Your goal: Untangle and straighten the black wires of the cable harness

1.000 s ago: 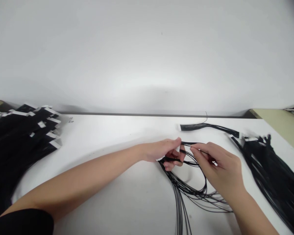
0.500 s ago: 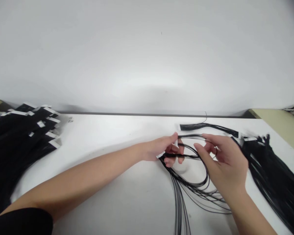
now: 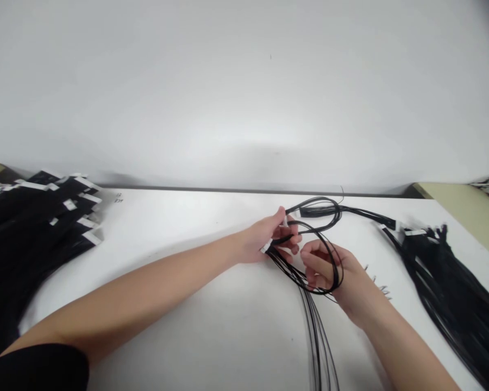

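Observation:
My left hand (image 3: 271,236) is closed on a bundle of thin black wires (image 3: 334,214) with white connectors (image 3: 265,246) at its ends. The wires curve out to the right of this hand in loops, and several loose strands hang down toward the front. My right hand (image 3: 324,266) reaches through the lower loop, its fingers bent together with the thumb; what they hold, if anything, is too small to make out. Some wires lie across the back of its fingers and near the wrist.
Another black wire bundle (image 3: 367,214) lies behind the hands. A large pile of black wires (image 3: 456,293) is at the right, and a second pile with white connectors (image 3: 36,233) at the left. The white table (image 3: 167,217) meets a pale wall (image 3: 244,108).
My right hand has moved left and down, from the upper wires into the lower loop. The upper wires now form a rounder loop above it. My left hand has shifted slightly up and left.

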A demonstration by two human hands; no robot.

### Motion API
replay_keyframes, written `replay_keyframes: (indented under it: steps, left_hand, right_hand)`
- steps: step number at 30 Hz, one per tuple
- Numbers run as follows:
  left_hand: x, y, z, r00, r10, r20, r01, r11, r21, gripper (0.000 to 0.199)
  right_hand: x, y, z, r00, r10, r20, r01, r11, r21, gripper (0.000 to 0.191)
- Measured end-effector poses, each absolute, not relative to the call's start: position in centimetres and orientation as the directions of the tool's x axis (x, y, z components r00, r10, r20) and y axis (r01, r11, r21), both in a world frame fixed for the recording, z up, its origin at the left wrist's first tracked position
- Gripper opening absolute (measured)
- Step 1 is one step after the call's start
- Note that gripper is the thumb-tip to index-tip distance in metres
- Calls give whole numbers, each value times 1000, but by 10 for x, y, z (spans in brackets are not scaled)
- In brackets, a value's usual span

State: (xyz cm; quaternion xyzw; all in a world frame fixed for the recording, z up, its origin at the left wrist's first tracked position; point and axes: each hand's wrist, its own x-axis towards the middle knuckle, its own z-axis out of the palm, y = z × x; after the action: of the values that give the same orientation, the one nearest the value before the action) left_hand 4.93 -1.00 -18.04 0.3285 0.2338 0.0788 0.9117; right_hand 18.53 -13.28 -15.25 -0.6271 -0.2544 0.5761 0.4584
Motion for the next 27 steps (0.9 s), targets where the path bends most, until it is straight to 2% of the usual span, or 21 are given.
replay_keyframes:
  steps: [4, 8, 14, 20, 22, 24, 26, 27]
  left_hand:
    - [51, -13, -181, 870, 316, -379, 2, 766, 643, 53]
    - [50, -15, -176, 869, 321, -377, -3, 765, 644, 53]
    - [49, -16, -174, 855, 336, -396, 54, 701, 711, 54]
    - [49, -17, -172, 839, 351, -416, 52, 709, 703, 54]
    - [49, -16, -173, 840, 353, -412, 54, 701, 711, 52]
    - [49, -15, -176, 868, 332, -369, 44, 688, 724, 51]
    - [49, -14, -179, 907, 293, -301, 21, 685, 729, 52]
    - [49, -14, -181, 923, 272, -273, 14, 684, 729, 52]
  right_hand:
    - [171, -137, -160, 265, 940, -214, 232, -277, -932, 21]
    - [164, -138, -169, 240, 968, 78, 552, -70, -831, 14]
    - [160, -138, -175, 200, 956, 215, 754, -10, -657, 19]
    - [155, -140, -171, 141, 917, 373, 923, 14, -384, 23]
    - [155, -141, -163, 194, 925, 328, 910, -45, -413, 20]
    - [160, -142, -153, 320, 934, 162, 764, -153, -627, 15]
    - [170, -142, -143, 394, 913, -109, 407, -279, -869, 24]
    - [177, -142, -139, 369, 896, -246, 194, -333, -923, 29]
